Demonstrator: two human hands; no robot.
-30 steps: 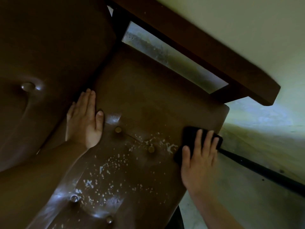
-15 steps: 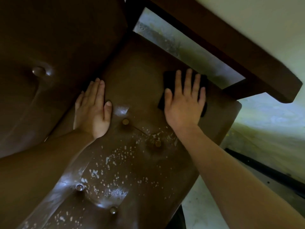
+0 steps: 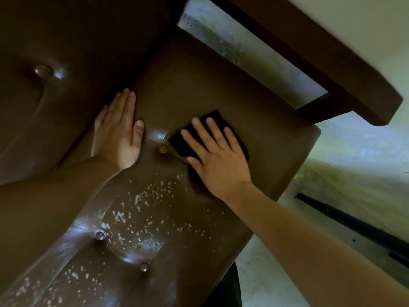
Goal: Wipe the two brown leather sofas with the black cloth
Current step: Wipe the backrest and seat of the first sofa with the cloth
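A brown leather sofa fills the view; its buttoned seat cushion carries white flecks of foam across its near half. My right hand lies flat with spread fingers on the black cloth, pressing it onto the seat just right of a leather button. My left hand rests flat on the seat beside the crease where the backrest begins, fingers straight and together. Much of the cloth is hidden under my right palm.
A dark wooden armrest runs along the far side of the seat, with a gap showing pale floor beneath. To the right lies pale floor with a black rod or cable on it. The seat's front edge drops off at lower right.
My right hand slid the cloth from the seat's right edge up toward the armrest, then back down and left beside the button. The left hand stayed in place.
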